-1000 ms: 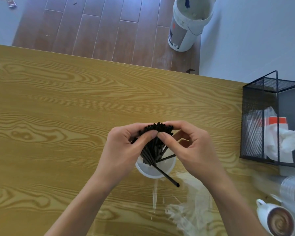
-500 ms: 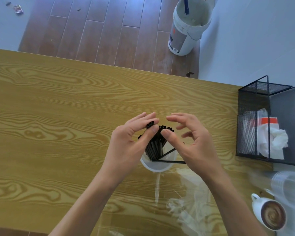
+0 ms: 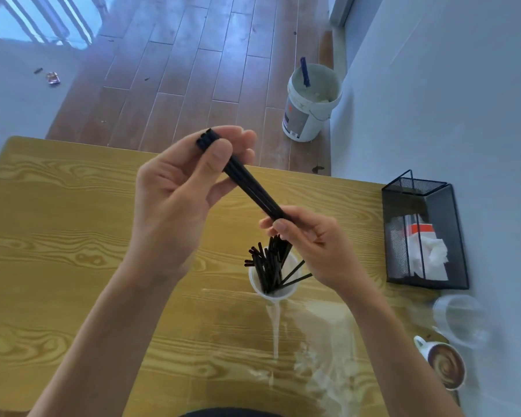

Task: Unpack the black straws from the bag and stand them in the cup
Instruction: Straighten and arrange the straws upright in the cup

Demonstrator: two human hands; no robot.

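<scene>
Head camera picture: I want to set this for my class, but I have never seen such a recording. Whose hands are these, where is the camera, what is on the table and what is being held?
There is no machine here. A person wears a camera on the head, so the one picture looks forward and down at their own two bare hands.

The left hand and the right hand together hold a small bundle of black straws above the wooden table, one hand at each end. The fingers are curled around it.

Below the bundle stands a white cup with more black straws in it, some leaning outwards. Nearer the person lies the clear plastic bag. To the right are a black mesh basket with tissues, a clear plastic cup and a mug of coffee.
</scene>
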